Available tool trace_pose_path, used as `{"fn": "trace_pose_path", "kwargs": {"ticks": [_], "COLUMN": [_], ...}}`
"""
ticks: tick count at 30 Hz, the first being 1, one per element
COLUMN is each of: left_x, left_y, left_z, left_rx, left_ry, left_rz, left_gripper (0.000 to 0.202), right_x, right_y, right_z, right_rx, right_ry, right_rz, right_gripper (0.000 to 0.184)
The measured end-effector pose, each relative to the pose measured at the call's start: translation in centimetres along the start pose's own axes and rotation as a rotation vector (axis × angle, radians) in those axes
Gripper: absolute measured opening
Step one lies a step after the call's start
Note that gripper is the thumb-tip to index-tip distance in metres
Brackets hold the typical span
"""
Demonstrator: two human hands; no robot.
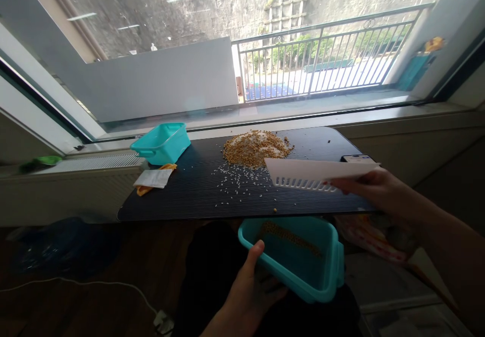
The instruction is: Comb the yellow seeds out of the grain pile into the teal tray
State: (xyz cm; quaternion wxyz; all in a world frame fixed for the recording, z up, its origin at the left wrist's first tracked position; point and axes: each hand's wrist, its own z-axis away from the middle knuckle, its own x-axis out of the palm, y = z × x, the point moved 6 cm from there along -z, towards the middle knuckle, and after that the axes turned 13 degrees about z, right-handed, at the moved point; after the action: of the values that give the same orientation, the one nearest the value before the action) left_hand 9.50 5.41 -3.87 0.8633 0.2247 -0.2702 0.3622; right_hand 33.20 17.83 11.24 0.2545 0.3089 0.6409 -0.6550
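The left hand [253, 282] holds a box [295, 279] below the table [193, 193] edge, the right hand [381, 188] a white board [314, 169] near the bean heap [255, 146] (on the table), so careless pushing could scatter beans.

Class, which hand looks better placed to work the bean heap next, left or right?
Probably the right hand: it holds the white slotted sheet over the table, one end near the bean heap. The left hand is below the table edge, holding the teal tub.

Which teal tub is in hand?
The near tub, below the table edge: the left hand holds it, with yellowish beans inside. The other tub sits far left.
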Motion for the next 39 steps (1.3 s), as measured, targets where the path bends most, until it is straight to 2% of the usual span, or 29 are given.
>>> {"fn": "trace_pose_path", "kwargs": {"ticks": [3,6,10,12,16,18,21,25,29,34,39], "left_x": [-0.3,-0.4,-0.4,-0.4,-0.3,-0.3,-0.4,-0.2,0.1,0.4,0.1], "left_y": [0.0,0.0,0.0,0.0,0.0,-0.1,-0.1,0.0,0.1,0.1,0.0], "left_z": [-0.2,-0.1,-0.1,-0.1,0.0,0.1,0.2,0.3,0.5,0.8,0.5], "left_rx": [0.001,-0.003,-0.015,-0.015,-0.012,-0.018,-0.029,-0.023,-0.012,-0.018,-0.01], "left_ry": [0.014,-0.007,-0.01,-0.006,-0.028,-0.032,-0.043,-0.036,0.007,-0.009,0.003], "left_rz": [0.013,0.02,0.023,0.025,0.033,0.033,0.029,0.025,0.026,0.03,0.025], "left_gripper": [0.064,0.065,0.066,0.067,0.069,0.069,0.067,0.064,0.065,0.064,0.063], "right_x": [2.7,3.9,3.7,2.7,-0.2,-0.6,-0.4,0.2,0.4,0.3,0.7], "right_y": [-1.7,-2.3,-1.3,-0.5,0.8,1.5,2.4,2.7,1.8,0.5,0.0], "right_z": [0.2,1.0,2.0,1.8,-0.6,-2.1,-3.7,-4.3,-3.9,-3.6,-3.7], "right_rx": [-0.048,-0.05,0.011,0.033,0.023,0.032,0.044,0.055,0.083,0.138,0.109], "right_ry": [-0.224,-0.291,-0.366,-0.305,0.029,0.083,0.09,0.089,0.11,0.101,0.063], "right_rz": [-0.144,-0.224,-0.199,-0.161,-0.078,-0.018,0.015,-0.027,-0.1,-0.039,-0.074], "right_gripper": [0.041,0.038,0.035,0.035,0.042,0.044,0.045,0.042,0.042,0.035,0.033]}}
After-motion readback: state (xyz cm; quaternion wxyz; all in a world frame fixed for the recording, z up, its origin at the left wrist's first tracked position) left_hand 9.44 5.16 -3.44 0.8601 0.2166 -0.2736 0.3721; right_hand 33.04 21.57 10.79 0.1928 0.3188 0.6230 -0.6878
